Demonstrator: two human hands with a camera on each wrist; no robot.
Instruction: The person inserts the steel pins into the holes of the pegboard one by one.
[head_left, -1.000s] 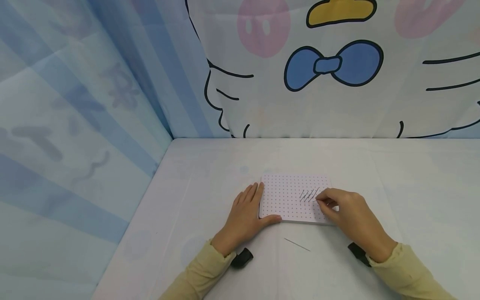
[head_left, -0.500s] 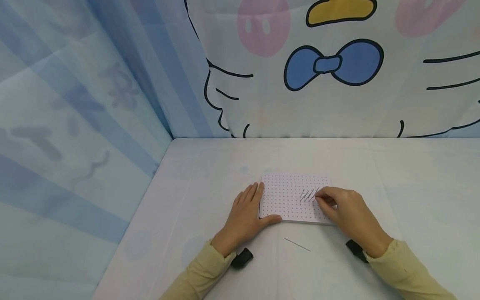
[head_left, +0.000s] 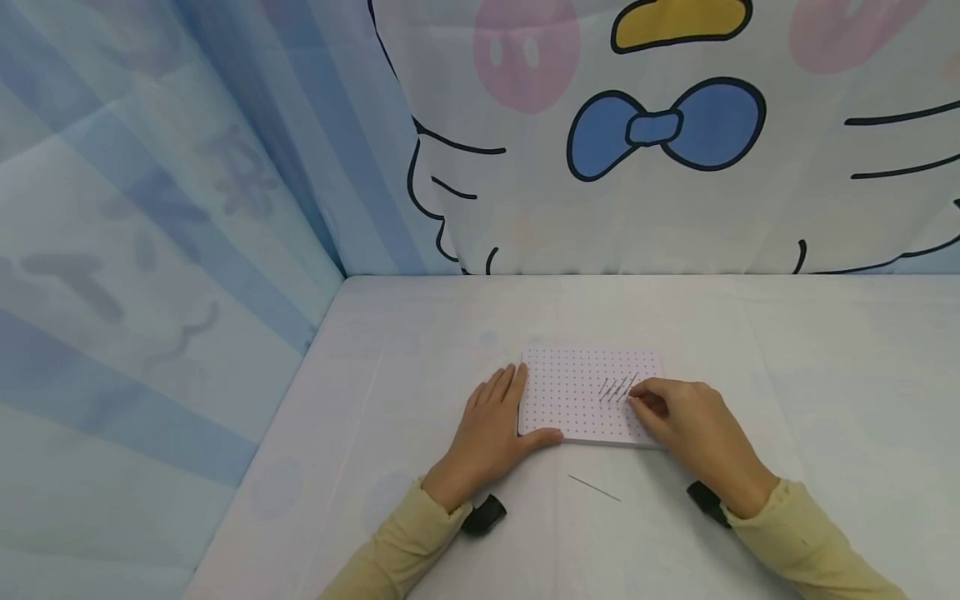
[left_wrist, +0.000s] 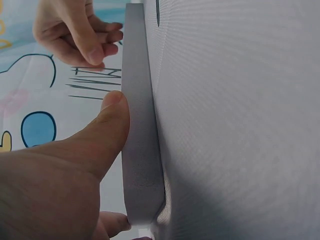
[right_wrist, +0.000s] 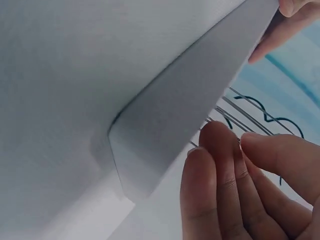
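Note:
A white board (head_left: 558, 392) dotted with small holes lies flat on the table. Several thin metal pins (head_left: 611, 390) stand in a short row on its right half; they also show beyond the edge of the board (left_wrist: 140, 130) in the left wrist view. My left hand (head_left: 486, 437) rests along the board's left side, fingers straight, thumb on the front edge. Beside the row, my right hand (head_left: 693, 421) pinches a thin pin between thumb and index finger; the fingertips hide most of it. The right wrist view shows these fingers (right_wrist: 227, 175) close to the board's surface.
One loose thin pin (head_left: 594, 487) lies on the white-covered table (head_left: 420, 350) in front of the board. A printed curtain (head_left: 660, 217) hangs behind the table, and another curtain (head_left: 150, 333) runs along its left side.
My right hand rose slightly, then dropped a little, and its wrist has shifted left, fingertips staying by the row of pins. The left hand and the loose pin have not moved.

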